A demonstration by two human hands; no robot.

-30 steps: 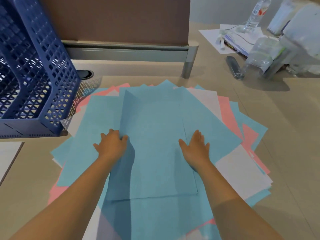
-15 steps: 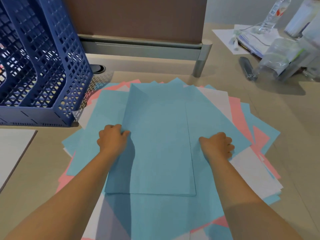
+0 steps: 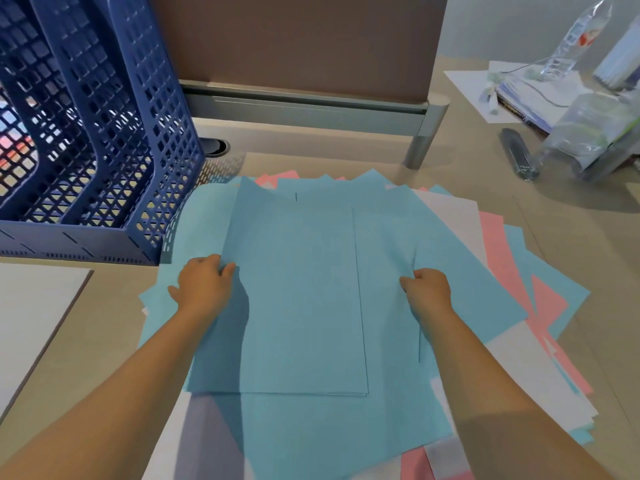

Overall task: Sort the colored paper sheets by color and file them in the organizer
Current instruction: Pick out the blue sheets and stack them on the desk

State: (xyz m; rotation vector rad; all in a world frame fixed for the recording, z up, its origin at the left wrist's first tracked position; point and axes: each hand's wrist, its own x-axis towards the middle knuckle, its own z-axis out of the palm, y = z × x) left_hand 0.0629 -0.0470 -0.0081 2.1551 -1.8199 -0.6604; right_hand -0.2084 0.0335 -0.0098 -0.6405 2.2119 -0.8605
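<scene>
Blue sheets [image 3: 294, 299], left hand [image 3: 204, 289] and right hand [image 3: 429, 292] gripping edges

The blue sheets [image 3: 298, 292] spread over the middle of the desk [image 3: 571, 258] are matt paper with a faint grain, and the pink sheets [image 3: 498, 258] and white sheets [image 3: 450, 209] fanned out toward the desk's right edge have the same dull finish. The blue organizer [image 3: 104, 133] at the far left corner is moulded plastic, a perforated lattice with a soft sheen, and the desk itself looks like smooth pale wood-effect laminate. Along the far edge the partition rail [image 3: 304, 105] is brushed grey metal, while the bottle [image 3: 571, 39] and bag [image 3: 588, 133] at the far right corner are clear, glossy, crinkled plastic.
</scene>
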